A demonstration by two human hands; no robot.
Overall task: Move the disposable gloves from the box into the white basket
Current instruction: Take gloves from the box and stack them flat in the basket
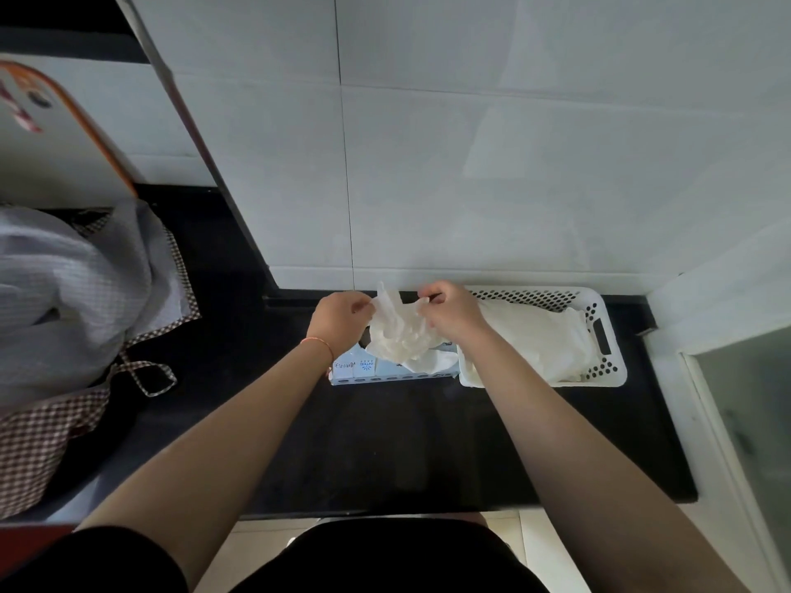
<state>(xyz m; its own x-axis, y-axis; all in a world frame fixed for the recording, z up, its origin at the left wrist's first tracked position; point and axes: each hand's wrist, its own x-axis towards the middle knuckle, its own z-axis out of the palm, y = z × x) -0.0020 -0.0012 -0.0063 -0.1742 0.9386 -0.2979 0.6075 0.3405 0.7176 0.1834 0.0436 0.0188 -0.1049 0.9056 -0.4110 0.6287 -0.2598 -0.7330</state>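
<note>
While hands (342, 318) pinch gloves (400, 336): basket (608, 370) beside.

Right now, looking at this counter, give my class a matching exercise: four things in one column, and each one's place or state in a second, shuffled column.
Things:
1. bunch of gloves
2. glove box
3. white basket
4. checked cloth

Places or states:
A. far left, heaped
B. right of the box, already holding gloves
C. held up by both hands
D. on the counter, under the hands

Pairs: 1-C, 2-D, 3-B, 4-A
</note>
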